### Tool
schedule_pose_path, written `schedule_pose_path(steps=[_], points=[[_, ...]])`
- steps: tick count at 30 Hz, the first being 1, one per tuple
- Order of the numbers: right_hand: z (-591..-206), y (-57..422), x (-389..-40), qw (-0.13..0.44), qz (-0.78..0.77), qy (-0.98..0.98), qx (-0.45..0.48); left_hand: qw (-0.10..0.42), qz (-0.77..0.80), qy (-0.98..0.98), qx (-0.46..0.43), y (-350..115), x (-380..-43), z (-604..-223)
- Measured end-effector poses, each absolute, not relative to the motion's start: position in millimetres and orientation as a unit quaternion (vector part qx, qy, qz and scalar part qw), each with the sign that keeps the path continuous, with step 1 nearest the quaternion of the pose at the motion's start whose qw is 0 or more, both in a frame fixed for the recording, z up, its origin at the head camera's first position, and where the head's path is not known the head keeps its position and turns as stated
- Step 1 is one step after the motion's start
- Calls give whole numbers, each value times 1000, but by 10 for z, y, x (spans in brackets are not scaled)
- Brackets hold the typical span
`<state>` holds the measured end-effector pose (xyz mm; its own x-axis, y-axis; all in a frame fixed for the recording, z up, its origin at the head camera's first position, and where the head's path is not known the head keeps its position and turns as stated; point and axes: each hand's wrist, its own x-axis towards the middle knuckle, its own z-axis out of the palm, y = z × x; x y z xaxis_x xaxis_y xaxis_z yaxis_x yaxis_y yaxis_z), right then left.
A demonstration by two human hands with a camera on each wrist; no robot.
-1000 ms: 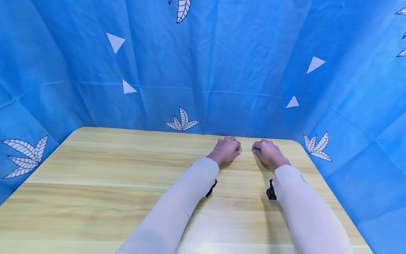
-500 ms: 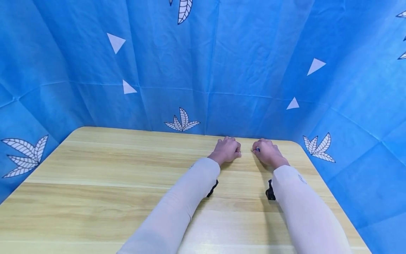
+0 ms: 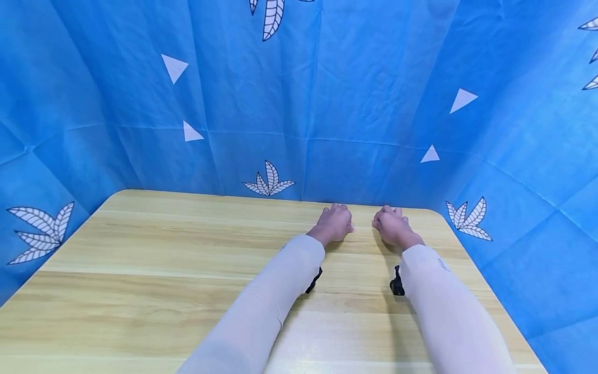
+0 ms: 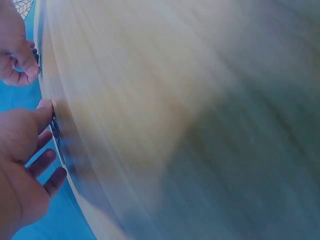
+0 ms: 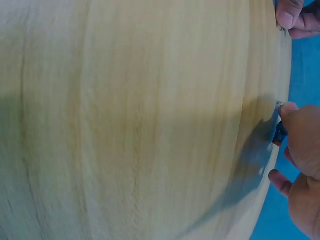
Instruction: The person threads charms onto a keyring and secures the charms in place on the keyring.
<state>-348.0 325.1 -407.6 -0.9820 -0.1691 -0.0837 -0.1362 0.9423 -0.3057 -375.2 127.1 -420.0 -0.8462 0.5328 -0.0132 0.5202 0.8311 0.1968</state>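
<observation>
Near the far edge of the wooden table (image 3: 187,259), my left hand (image 3: 334,223) and right hand (image 3: 392,226) are close together but apart. The left hand pinches a thin, dark, shiny piece (image 4: 56,131) between thumb and fingers, its other fingers loosely bent. Its exact kind cannot be made out. The right hand holds a small dark blue object (image 5: 280,133) under its fingers. A tiny metallic tip (image 5: 280,104) shows at the right thumb in the right wrist view. Both held things are mostly covered by fingers and hidden in the head view.
A blue curtain (image 3: 261,104) with white leaf and triangle prints hangs right behind the table and along its sides. Black straps (image 3: 397,283) sit under the sleeved wrists. The table's right edge runs beside the right forearm.
Both hands stay almost in place. The shiny bit at the left fingers and the blue object in the right hand, seen earlier in the head view, are now hidden. The head view shifts slightly.
</observation>
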Motion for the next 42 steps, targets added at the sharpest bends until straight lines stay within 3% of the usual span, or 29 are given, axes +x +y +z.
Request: schedule_pose_path(steps=[19,34,42], points=[[-4035,3196,-3413,-29,-224,964,-143,-24,157,943,294,906,-3709,-4043],[-3880,2991,-3321,-36,-280,943,-175,-87,252,908,325,597,-3623,-3973],[-3802,2805,-3255,-72,-305,929,-198,-90,317,888,320,456,-3486,-3936]])
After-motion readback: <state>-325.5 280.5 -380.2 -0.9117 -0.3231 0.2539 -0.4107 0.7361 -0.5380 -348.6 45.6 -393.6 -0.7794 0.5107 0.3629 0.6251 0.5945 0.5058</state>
